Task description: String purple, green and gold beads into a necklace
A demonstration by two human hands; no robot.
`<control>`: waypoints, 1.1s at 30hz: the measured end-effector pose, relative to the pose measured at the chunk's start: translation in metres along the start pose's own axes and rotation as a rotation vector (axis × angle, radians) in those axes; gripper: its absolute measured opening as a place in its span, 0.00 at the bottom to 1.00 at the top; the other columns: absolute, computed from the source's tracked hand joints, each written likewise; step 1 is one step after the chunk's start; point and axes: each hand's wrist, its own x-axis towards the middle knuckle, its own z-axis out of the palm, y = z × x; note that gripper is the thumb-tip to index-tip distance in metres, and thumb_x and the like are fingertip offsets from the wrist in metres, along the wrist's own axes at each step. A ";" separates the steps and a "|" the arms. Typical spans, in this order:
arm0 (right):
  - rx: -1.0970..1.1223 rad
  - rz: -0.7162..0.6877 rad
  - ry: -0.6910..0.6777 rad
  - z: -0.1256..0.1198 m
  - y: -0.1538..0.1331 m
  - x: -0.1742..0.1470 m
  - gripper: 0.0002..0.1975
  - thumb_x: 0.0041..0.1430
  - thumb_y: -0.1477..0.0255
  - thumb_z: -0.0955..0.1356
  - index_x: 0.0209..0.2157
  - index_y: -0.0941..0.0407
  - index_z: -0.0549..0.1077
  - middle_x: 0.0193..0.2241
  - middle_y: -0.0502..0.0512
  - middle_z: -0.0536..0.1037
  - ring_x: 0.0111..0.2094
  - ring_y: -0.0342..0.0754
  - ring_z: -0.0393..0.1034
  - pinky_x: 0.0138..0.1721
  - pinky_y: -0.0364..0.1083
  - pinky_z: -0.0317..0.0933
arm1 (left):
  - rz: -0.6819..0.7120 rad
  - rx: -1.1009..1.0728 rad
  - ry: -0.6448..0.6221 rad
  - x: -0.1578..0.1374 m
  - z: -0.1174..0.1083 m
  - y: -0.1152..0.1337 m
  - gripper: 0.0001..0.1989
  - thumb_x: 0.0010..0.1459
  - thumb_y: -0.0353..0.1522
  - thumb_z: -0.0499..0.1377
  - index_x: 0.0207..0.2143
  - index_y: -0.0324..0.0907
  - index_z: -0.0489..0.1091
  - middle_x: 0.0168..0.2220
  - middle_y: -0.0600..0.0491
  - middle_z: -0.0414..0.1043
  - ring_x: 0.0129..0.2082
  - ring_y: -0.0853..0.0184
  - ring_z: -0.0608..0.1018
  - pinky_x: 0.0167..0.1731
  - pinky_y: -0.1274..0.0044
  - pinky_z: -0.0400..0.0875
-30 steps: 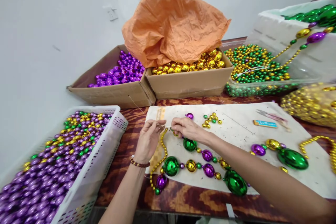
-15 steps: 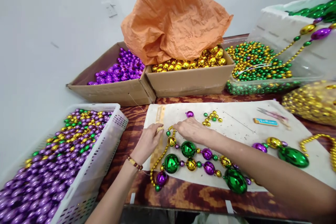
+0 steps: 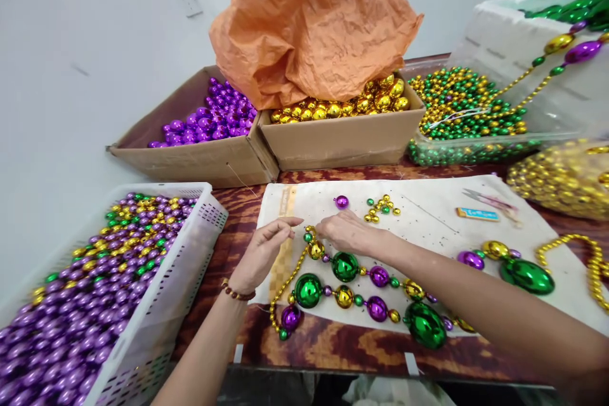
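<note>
Left hand (image 3: 262,250): index finger stretched rightward, thumb just under it; whether anything fine is pinched between them cannot be told.
Left wrist: a bracelet of brown round beads (image 3: 238,293) is worn.
Right hand (image 3: 349,233): fingers curled together, tips hidden or blurred; whether anything is gripped cannot be told.
Strand: a shiny strand of green, gold and purple beads (image 3: 308,290) is laid in two rows, its upper left end between the hands, just beside the right fingertips; its rows are partly covered by the right forearm.
Work surface: the strand is mostly spread on a white cloth mat (image 3: 428,187), by which a red-brown wood-grained table (image 3: 297,347) is partly covered.
Behind the hands: a single purple round bead (image 3: 341,202) and a loose cluster of small gold and green beads (image 3: 380,209) are seen on the mat.
Mat's right side: metal scissors with pinkish handles (image 3: 490,200) are set near a small blue-and-orange box (image 3: 477,214).
Far left: purple, gold and green beads are held in a white perforated plastic basket (image 3: 171,285).
</note>
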 end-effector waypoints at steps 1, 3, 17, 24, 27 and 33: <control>0.026 0.007 0.001 0.001 -0.001 -0.001 0.09 0.57 0.79 0.64 0.36 0.58 0.76 0.34 0.61 0.80 0.36 0.53 0.75 0.29 0.43 0.53 | -0.004 -0.166 0.039 0.002 0.004 -0.003 0.10 0.58 0.36 0.57 0.27 0.40 0.70 0.44 0.48 0.72 0.50 0.61 0.71 0.52 0.69 0.60; 0.079 0.028 0.014 0.004 0.000 -0.003 0.10 0.60 0.76 0.63 0.35 0.58 0.76 0.33 0.61 0.80 0.35 0.53 0.74 0.29 0.43 0.53 | 0.003 -0.416 0.095 0.007 0.010 -0.009 0.09 0.58 0.36 0.58 0.28 0.40 0.68 0.35 0.50 0.73 0.45 0.62 0.74 0.52 0.68 0.61; 1.328 -0.196 0.339 -0.005 -0.011 -0.006 0.12 0.65 0.69 0.62 0.31 0.59 0.71 0.44 0.57 0.75 0.37 0.44 0.70 0.40 0.43 0.63 | -0.012 -0.665 0.249 0.022 0.029 -0.013 0.08 0.55 0.32 0.62 0.28 0.39 0.66 0.23 0.60 0.56 0.21 0.79 0.61 0.23 0.85 0.59; 1.414 -0.198 0.372 -0.035 -0.039 0.005 0.12 0.63 0.66 0.64 0.29 0.59 0.70 0.24 0.49 0.73 0.26 0.41 0.67 0.27 0.39 0.61 | 0.050 -0.687 0.182 0.016 0.034 0.028 0.08 0.56 0.31 0.61 0.27 0.39 0.65 0.20 0.60 0.54 0.19 0.78 0.61 0.22 0.83 0.60; 1.249 -0.237 0.468 -0.067 -0.054 0.003 0.12 0.64 0.72 0.64 0.26 0.59 0.71 0.20 0.45 0.69 0.23 0.37 0.64 0.26 0.37 0.59 | 0.123 -0.642 0.166 0.011 0.033 0.056 0.07 0.56 0.30 0.61 0.27 0.38 0.65 0.22 0.59 0.58 0.19 0.79 0.61 0.21 0.84 0.60; 1.161 -0.300 0.657 -0.168 -0.075 -0.023 0.11 0.62 0.78 0.64 0.24 0.61 0.70 0.18 0.41 0.66 0.21 0.31 0.65 0.25 0.34 0.58 | 0.307 -0.512 0.145 -0.002 0.014 0.147 0.11 0.61 0.25 0.55 0.24 0.37 0.63 0.18 0.62 0.45 0.15 0.81 0.58 0.18 0.86 0.52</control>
